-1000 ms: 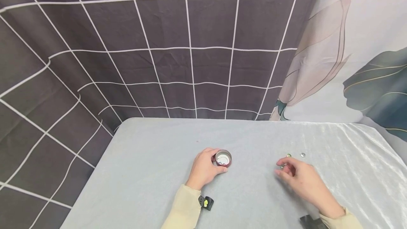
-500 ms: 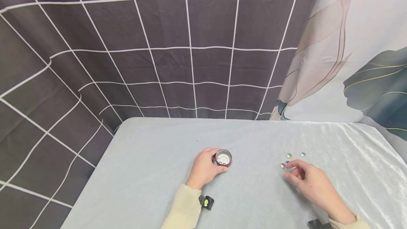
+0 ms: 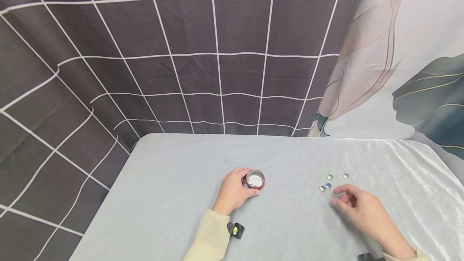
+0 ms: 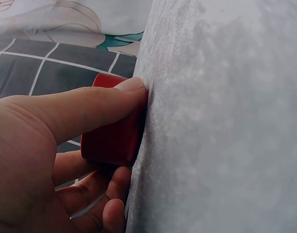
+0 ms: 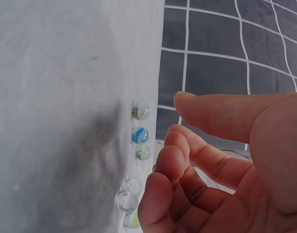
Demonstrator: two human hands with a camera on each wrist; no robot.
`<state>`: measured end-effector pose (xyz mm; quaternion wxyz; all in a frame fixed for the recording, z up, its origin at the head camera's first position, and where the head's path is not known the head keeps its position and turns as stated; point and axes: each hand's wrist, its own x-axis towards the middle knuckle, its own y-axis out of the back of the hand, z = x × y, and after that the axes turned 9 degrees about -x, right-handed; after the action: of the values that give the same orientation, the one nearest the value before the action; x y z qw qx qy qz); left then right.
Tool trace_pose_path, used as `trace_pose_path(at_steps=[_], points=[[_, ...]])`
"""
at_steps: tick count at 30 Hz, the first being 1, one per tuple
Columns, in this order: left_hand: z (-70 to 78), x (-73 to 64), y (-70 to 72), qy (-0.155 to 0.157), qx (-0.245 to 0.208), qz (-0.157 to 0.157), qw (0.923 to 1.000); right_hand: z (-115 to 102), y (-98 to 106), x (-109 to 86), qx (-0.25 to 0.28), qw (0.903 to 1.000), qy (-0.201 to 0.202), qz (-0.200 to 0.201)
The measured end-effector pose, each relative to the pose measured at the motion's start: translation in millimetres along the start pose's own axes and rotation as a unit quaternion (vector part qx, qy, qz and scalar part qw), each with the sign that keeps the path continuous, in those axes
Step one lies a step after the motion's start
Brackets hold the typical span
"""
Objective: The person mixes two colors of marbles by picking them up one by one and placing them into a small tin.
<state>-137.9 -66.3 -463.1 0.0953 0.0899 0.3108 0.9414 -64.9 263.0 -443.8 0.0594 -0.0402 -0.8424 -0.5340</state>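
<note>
My left hand [image 3: 233, 190] grips a small round red tin [image 3: 262, 179] by its side, thumb in front and fingers behind. The tin stands upright on the cloth, open side up, with small shiny things on its pale bottom. In the left wrist view the thumb lies across the red wall [image 4: 112, 141]. My right hand [image 3: 362, 208] hovers just right of several glass marbles, fingers loosely bent, thumb apart, holding nothing. Among them are a blue marble [image 3: 328, 185], a green marble [image 3: 330, 177] and a clear marble [image 3: 346, 175]. The right wrist view shows further clear marbles [image 5: 131, 187] beside the fingertips.
A pale grey velvety cloth [image 3: 163, 196] covers the table. Behind it hangs a dark curtain with a white grid [image 3: 192, 75]. A leaf-patterned curtain [image 3: 369, 104] hangs at the back right.
My right hand has drawn back to the right and toward me, bringing the blue marble and a neighbouring one into full view. The left hand and the tin have stayed in place.
</note>
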Motion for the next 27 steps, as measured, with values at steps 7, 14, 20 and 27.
trace_pose_path(at_steps=[7,14,20,27], points=[[0.0,0.9,-0.1,-0.003,-0.001,0.0,1.0,7.8,2.5,-1.5,-0.004,0.9998,-0.016,-0.007],[2.1,0.4,0.9,-0.001,-0.005,0.0,1.0,12.5,4.2,-0.3,-0.013,0.9997,-0.017,-0.012],[1.8,-0.5,1.2,-0.002,-0.007,0.0,1.0,17.9,5.6,0.1,-0.024,0.999,-0.024,-0.028],[1.5,-0.6,0.9,-0.002,-0.006,-0.002,1.0,21.3,5.1,-0.8,-0.029,0.9989,-0.029,-0.023]])
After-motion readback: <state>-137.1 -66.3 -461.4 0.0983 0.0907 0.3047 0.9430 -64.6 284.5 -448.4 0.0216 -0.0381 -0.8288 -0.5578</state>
